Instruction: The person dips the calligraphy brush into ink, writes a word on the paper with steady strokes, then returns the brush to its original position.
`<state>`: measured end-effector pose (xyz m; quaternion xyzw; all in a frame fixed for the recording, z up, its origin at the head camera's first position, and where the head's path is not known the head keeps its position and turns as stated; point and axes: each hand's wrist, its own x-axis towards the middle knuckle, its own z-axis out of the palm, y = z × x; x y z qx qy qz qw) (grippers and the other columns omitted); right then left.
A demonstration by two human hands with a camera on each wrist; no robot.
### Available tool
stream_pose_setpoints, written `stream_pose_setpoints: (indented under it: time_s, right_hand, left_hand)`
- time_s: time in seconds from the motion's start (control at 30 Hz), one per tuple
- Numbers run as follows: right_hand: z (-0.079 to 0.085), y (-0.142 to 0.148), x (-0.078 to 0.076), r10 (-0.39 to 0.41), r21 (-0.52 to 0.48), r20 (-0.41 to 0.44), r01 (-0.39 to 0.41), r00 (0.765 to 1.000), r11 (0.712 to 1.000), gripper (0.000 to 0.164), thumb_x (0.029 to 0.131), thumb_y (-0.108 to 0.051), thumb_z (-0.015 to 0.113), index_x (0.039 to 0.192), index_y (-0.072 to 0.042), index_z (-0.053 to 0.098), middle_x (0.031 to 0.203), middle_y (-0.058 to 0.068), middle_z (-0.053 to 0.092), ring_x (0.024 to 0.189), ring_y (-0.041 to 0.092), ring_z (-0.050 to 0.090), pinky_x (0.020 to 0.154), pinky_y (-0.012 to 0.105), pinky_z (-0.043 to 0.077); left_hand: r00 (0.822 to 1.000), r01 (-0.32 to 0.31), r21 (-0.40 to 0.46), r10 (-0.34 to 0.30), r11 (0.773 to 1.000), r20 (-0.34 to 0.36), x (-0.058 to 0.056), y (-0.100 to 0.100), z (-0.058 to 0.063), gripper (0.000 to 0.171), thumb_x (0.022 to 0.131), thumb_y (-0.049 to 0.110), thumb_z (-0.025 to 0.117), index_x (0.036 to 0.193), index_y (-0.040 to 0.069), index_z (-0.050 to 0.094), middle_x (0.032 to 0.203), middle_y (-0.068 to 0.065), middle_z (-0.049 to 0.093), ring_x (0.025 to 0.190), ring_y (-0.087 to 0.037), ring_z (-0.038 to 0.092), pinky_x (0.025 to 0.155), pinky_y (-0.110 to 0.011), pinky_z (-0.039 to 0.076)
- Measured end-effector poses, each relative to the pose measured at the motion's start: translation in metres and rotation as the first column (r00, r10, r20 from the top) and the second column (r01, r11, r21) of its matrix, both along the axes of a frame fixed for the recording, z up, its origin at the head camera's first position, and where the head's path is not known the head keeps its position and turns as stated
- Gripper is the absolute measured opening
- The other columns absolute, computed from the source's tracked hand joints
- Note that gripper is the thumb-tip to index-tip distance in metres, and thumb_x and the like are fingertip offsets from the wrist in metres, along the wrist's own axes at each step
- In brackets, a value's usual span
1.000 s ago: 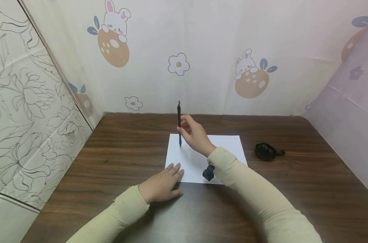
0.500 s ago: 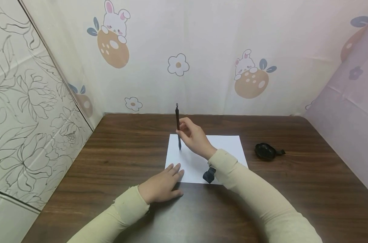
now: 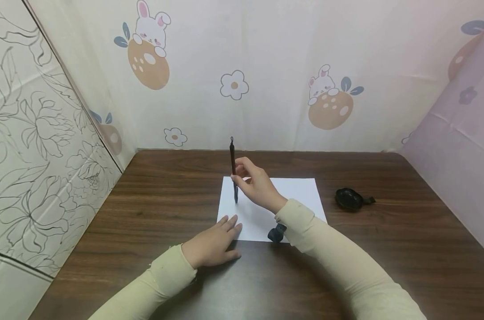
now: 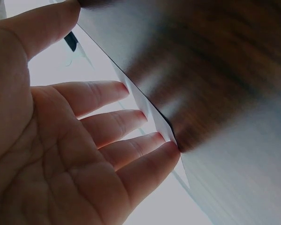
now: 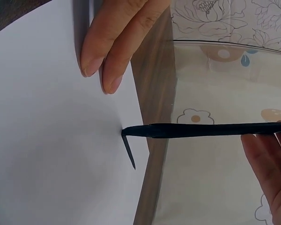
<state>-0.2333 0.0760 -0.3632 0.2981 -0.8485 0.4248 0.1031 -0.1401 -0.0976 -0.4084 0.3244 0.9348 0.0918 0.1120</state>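
Wood-grain table (image 3: pixel 166 195): looks smooth, so sheet slippage could be caused by any sideways drag. Right sleeve (image 3: pixel 338 255): passed over the near right part of the sheet; if lowered, wet marks could be smeared there. White paper (image 3: pixel 294 189): laid flat, weighted at its near left corner only; far and right edges left unheld, so a turn or lift could be caused by brush pull.

Left hand (image 3: pixel 214 242): fingers straight and spread, fingertips laid on that corner, nothing gripped. If pressure is eased, the sheet could be shifted mid-line. Right hand (image 3: pixel 259 184): brush pinched between thumb and fingers, hand held up off the paper; wobble could be caused by the lack of support.

Brush (image 3: pixel 232 155): held nearly upright over the left part of the sheet, tip touching in the right wrist view. If pressed too hard, the tip could be splayed and the line widened. Dark dish (image 3: pixel 348 199): set right of the sheet, apart from both hands; contents too dark to be told. Black stroke (image 5: pixel 129 151): thin, run up to the tip; a blot could be caused by a pause, a gap by lifting.
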Motion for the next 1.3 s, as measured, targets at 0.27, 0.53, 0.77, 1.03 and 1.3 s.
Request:
stream_pose_setpoints:
  time_s: [0.27, 0.53, 0.77, 1.03, 1.3]
  right_hand:
    - [0.003, 0.0, 0.003, 0.026, -0.013, 0.003, -0.026, 1.0, 1.0, 0.032, 0.096, -0.013, 0.062, 0.126, -0.013, 0.05, 0.102, 0.007, 0.069, 0.097, 0.02, 0.067, 0.081, 0.038, 0.059]
    - [0.004, 0.0, 0.007, 0.058, -0.032, 0.024, -0.057, 0.998, 0.998, 0.033, 0.095, -0.012, 0.063, 0.125, -0.015, 0.05, 0.101, 0.006, 0.069, 0.093, 0.019, 0.067, 0.08, 0.04, 0.059]
    - [0.008, 0.003, 0.006, 0.052, -0.033, 0.005, -0.052, 0.999, 0.998, 0.032, 0.095, -0.012, 0.063, 0.125, -0.013, 0.05, 0.099, 0.007, 0.068, 0.09, 0.018, 0.067, 0.076, 0.035, 0.059]
    - [0.021, 0.011, -0.011, -0.013, -0.089, -0.035, 0.01, 0.999, 0.996, 0.036, 0.096, -0.012, 0.062, 0.129, -0.01, 0.048, 0.101, 0.01, 0.065, 0.083, 0.018, 0.066, 0.071, 0.031, 0.058]
    - [0.02, 0.015, -0.028, -0.066, -0.121, -0.013, 0.064, 0.998, 0.991, 0.026, 0.098, -0.014, 0.059, 0.121, -0.011, 0.048, 0.097, 0.01, 0.065, 0.086, 0.024, 0.066, 0.069, 0.033, 0.055]
  left_hand:
    - [1.0, -0.004, 0.0, 0.004, 1.0, 0.009, -0.001, 0.0, 0.002, 0.069, 0.092, 0.041, 0.064, 0.146, 0.003, 0.044, 0.156, -0.02, 0.035, 0.144, -0.042, 0.032, 0.118, -0.047, 0.033]
    - [1.0, -0.004, 0.004, 0.004, 1.0, 0.012, 0.0, 0.0, 0.002, 0.069, 0.092, 0.041, 0.065, 0.146, 0.003, 0.044, 0.156, -0.02, 0.035, 0.144, -0.042, 0.032, 0.118, -0.048, 0.033]
    - [1.0, 0.0, 0.007, 0.0, 1.0, 0.01, 0.0, 0.0, 0.001, 0.069, 0.092, 0.04, 0.065, 0.146, 0.002, 0.044, 0.156, -0.021, 0.035, 0.144, -0.043, 0.033, 0.118, -0.048, 0.033]
    - [1.0, -0.007, -0.004, 0.007, 1.0, 0.026, -0.001, 0.001, 0.0, 0.07, 0.093, 0.042, 0.064, 0.147, 0.003, 0.042, 0.157, -0.02, 0.033, 0.145, -0.042, 0.031, 0.118, -0.048, 0.032]
    - [0.999, -0.01, -0.017, 0.011, 1.0, 0.032, -0.001, 0.001, 0.0, 0.07, 0.093, 0.042, 0.063, 0.148, 0.004, 0.042, 0.158, -0.018, 0.032, 0.146, -0.041, 0.03, 0.118, -0.047, 0.032]
